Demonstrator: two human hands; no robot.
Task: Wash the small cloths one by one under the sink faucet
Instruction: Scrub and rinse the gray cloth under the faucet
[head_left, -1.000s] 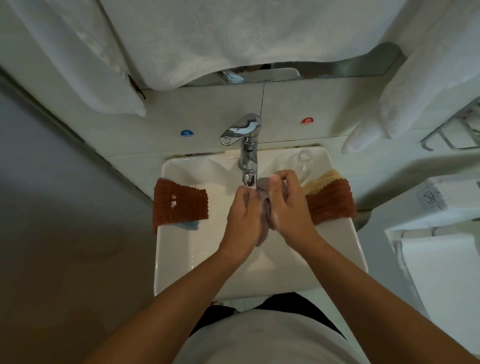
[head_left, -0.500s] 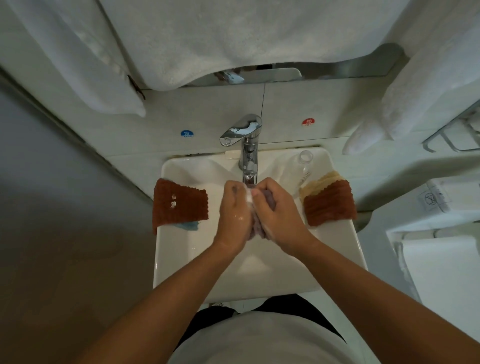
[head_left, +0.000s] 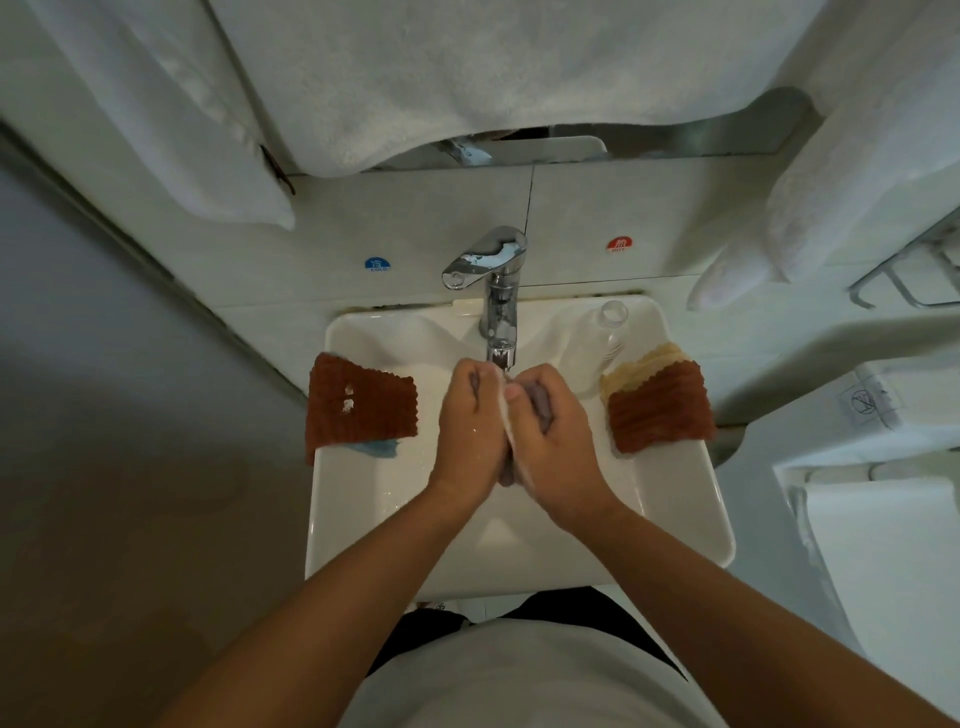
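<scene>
Head view, left hand (head_left: 470, 423) and right hand (head_left: 553, 434) pressed together over the white sink (head_left: 675, 519), both curled around a small grey-purple cloth (head_left: 537, 402) bunched between the palms, directly under the chrome faucet (head_left: 498, 301), brown cloth (head_left: 361, 405) on left rim, another brown cloth (head_left: 660, 408) on right rim.

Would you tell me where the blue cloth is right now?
The blue cloth lies on the sink's left rim, mostly tucked under the brown cloth.
</scene>
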